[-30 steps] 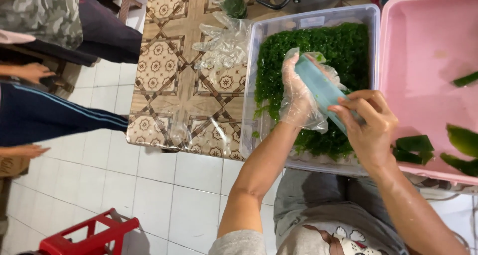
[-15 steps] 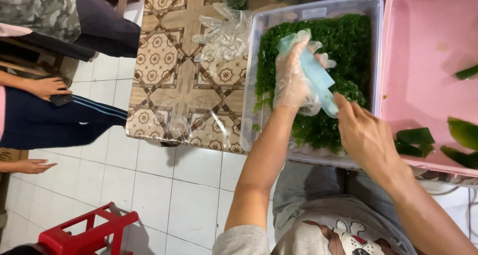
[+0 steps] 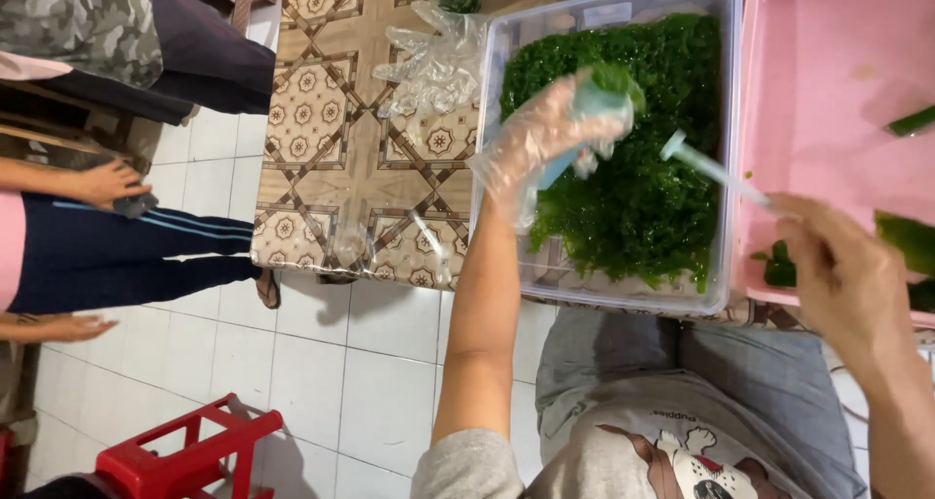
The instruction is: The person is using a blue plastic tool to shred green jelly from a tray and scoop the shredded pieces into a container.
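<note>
The left hand (image 3: pixel 545 134), in a thin plastic glove, grips a pale blue tube (image 3: pixel 584 119) above a clear bin (image 3: pixel 506 61) of green moss (image 3: pixel 643 197); a tuft already sits at the tube's open top. The bare right hand (image 3: pixel 842 275) pinches a thin stick (image 3: pixel 711 168) with a flat round tip, angled over the moss and apart from the tube. The tube looks partly loaded (how full it is cannot be seen), so pressing the tuft down seems undone. A pink tub (image 3: pixel 828 61) with a few green leaves (image 3: pixel 906 241) stands beside the bin, and spare gloves (image 3: pixel 429 61) lie on the patterned table (image 3: pixel 331 168).
</note>
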